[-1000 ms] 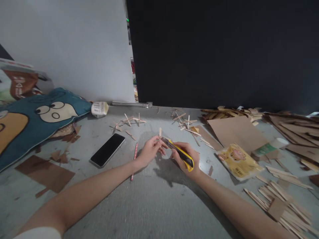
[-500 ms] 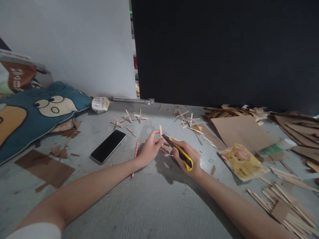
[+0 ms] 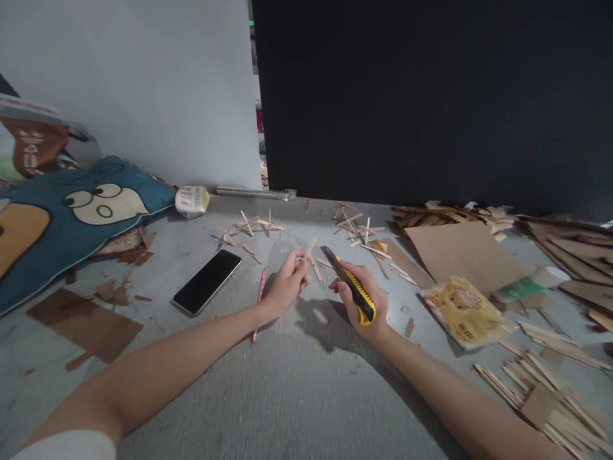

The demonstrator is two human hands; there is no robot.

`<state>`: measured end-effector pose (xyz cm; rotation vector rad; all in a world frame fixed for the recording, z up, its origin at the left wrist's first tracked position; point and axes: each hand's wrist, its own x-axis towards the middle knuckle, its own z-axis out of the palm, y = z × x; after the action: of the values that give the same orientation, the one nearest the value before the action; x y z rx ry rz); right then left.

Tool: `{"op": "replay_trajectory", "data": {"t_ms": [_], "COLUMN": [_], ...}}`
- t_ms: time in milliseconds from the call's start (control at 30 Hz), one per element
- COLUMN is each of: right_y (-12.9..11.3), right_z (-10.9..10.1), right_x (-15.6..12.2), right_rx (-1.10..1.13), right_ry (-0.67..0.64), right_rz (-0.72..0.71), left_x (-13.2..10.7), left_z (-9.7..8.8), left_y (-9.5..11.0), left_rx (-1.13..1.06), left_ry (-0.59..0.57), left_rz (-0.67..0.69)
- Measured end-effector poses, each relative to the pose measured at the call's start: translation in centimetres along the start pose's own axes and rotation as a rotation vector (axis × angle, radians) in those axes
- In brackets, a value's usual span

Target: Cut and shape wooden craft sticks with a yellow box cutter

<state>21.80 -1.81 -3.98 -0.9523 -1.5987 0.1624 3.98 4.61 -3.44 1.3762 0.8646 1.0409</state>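
My left hand (image 3: pixel 288 281) pinches a short wooden craft stick (image 3: pixel 311 246), its pale end pointing up and to the right. In my right hand (image 3: pixel 366 297) is a yellow and black utility knife (image 3: pixel 353 287), its tip angled up and left, apart from the stick. Just beyond the fingers, another short piece of craft stick (image 3: pixel 316 269) shows at the table. A red pencil (image 3: pixel 261 289) lies beside my left wrist, and a smartphone (image 3: pixel 207 282) with a dark screen rests farther left.
Small assemblies of crossed sticks (image 3: pixel 258 223) stand at the back. To the right lie a yellow packet (image 3: pixel 467 310), cardboard sheets (image 3: pixel 454 252) and a pile of craft sticks (image 3: pixel 550 390). A blue cushion (image 3: pixel 110 201) and cardboard scrap (image 3: pixel 83 324) are at left.
My right hand has drawn the utility knife right, away from the left hand. The stick in my left hand has tilted from nearly upright toward the right.
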Motion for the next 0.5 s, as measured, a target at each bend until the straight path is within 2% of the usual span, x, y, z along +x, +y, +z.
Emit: {"op": "replay_trajectory", "data": {"t_ms": [133,267,500], "right_y": [0.28,0.11,-0.63], "right_z": [-0.03,-0.17,-0.37], "right_x": [-0.04,-0.06,0.37], "right_rx": [-0.031,-0.037,0.006], "right_ry": [-0.009,-0.024,-0.079], "right_rz": [0.026,0.038,-0.076], "left_x": [-0.03,0.11,-0.25], "left_z": [0.13,0.38,0.59], "left_y": [-0.14,-0.38,0.20], "left_rx": [0.041,-0.055,-0.083], "left_ry": [0.012,0.000,-0.096], "left_rz": [-0.003,0.008,0.067]}}
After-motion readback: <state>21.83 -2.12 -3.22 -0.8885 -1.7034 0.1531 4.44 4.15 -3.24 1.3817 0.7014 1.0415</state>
